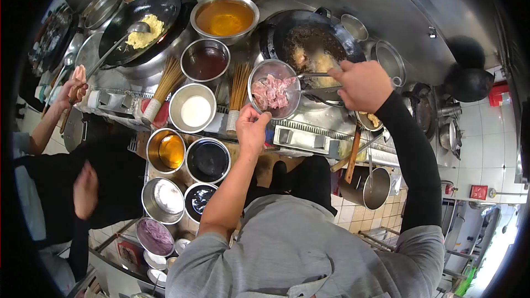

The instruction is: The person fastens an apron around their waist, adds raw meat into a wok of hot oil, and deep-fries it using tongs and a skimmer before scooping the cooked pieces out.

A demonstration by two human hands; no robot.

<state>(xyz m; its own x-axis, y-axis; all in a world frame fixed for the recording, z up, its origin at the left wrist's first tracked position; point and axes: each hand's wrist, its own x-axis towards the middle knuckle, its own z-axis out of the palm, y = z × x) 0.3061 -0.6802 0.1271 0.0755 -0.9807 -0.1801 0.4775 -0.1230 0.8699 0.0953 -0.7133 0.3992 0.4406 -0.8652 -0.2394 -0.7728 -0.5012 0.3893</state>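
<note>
My left hand pinches the near rim of a steel bowl that holds pieces of raw pink meat. The bowl is tilted beside the wok on the right. My right hand, in a black sleeve, is wrapped round the metal handle of a utensil that reaches left to the bowl's edge. Behind and below this hand is the wok with dark bubbling oil and golden pieces frying in it.
At the left, a co-worker's hand holds a ladle over a wok with yellow food. Bowls of orange liquid, dark red liquid and white liquid stand between the woks. Bamboo brushes lie beside them. A deep pot stands lower right.
</note>
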